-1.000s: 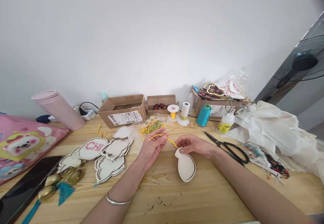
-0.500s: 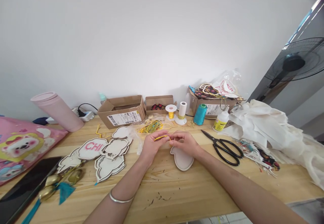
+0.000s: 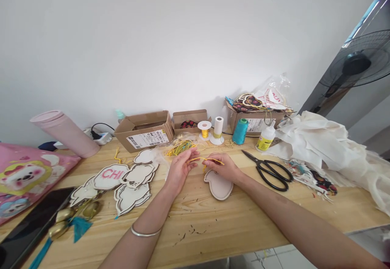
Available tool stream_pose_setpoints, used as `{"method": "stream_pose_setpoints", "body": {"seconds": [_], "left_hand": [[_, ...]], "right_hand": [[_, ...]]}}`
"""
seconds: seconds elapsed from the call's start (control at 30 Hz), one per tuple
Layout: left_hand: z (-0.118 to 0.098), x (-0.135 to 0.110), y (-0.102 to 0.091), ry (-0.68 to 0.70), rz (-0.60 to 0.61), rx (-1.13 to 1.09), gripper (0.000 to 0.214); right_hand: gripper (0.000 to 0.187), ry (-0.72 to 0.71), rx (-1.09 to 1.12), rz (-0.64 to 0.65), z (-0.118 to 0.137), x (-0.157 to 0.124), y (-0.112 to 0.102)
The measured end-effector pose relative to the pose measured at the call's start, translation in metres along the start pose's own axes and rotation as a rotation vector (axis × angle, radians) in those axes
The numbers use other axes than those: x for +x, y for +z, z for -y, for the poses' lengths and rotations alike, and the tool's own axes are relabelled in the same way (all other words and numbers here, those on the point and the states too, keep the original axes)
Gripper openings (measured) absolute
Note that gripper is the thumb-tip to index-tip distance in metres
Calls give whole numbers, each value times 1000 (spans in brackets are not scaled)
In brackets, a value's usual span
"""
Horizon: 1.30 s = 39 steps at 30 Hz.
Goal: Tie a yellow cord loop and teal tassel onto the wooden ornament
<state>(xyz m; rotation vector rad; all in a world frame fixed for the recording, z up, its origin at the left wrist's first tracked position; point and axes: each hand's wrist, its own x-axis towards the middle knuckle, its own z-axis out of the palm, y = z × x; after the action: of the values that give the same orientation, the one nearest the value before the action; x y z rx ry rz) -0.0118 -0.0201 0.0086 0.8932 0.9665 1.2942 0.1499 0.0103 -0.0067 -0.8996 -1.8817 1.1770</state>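
Left hand (image 3: 179,168) and right hand (image 3: 222,166), both pinching yellow cord (image 3: 204,160) over wooden cutout (image 3: 218,184) on table (image 3: 213,228); scissors (image 3: 269,170) right.

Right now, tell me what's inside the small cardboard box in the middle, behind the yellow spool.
The small cardboard box shows something dark with red and orange patterning over its front wall. The wall covers the rest, so what lies deeper cannot be seen.
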Motion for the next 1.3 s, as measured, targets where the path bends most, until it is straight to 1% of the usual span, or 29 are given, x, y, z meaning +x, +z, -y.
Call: {"method": "stream_pose_setpoints", "body": {"seconds": [0.07, 0.13, 0.3, 0.4, 0.47, 0.53, 0.6, 0.67, 0.77, 0.83, 0.9, 0.97, 1.03, 1.1, 1.23, 1.3], "left_hand": [[5, 0, 0, 14, 57, 117, 32], [7, 0, 3, 32, 80, 210, 29], [5, -1, 10, 42, 25, 304, 26], [5, 1, 11, 127, 27, 379, 20], [5, 2, 10, 187, 37, 420, 14], [7, 2, 9, 195, 22, 435, 12], [7, 1, 9, 149, 0, 418, 13], [7, 0, 10, 78, 4, 384, 15], [7, -3, 13, -26, 26, 316, 19], [5, -3, 13, -75, 9, 263, 21], [3, -3, 10, -84, -44, 214, 23], [1, -1, 6, -62, -103, 178, 24], [1, 0, 2, -55, -127, 153, 24], [2, 1, 1, -78, -82, 129, 25], [6, -1, 5, -136, 76, 89, 23], [6, -2, 7, -157, 103, 89, 24]], "right_hand": [[29, -17, 2, 14, -2, 0, 0], [28, -40, -5, 22, -6, 0, -1], [26, -101, -135, 57, -9, 0, -1], [25, -147, -219, 45, -8, 0, -2], [25, -161, -234, 44, -7, -1, -3], [25, -143, -225, 52, -5, -2, -5], [27, -92, -210, 52, -4, -2, -7], [29, -59, -215, 26, -2, -2, -8], [33, -102, -249, -5, -1, -1, -8], [37, -139, -257, -23, -1, -1, -8], [37, -135, -245, -42, -1, -1, -8], [35, -99, -219, -55, 0, -1, -8], [35, -72, -199, -60, 2, -1, -8], [36, -72, -189, -43, 4, -1, -6], [35, -107, -197, -2, 2, -1, -3], [34, -114, -183, -11, -1, -1, -3]]}}
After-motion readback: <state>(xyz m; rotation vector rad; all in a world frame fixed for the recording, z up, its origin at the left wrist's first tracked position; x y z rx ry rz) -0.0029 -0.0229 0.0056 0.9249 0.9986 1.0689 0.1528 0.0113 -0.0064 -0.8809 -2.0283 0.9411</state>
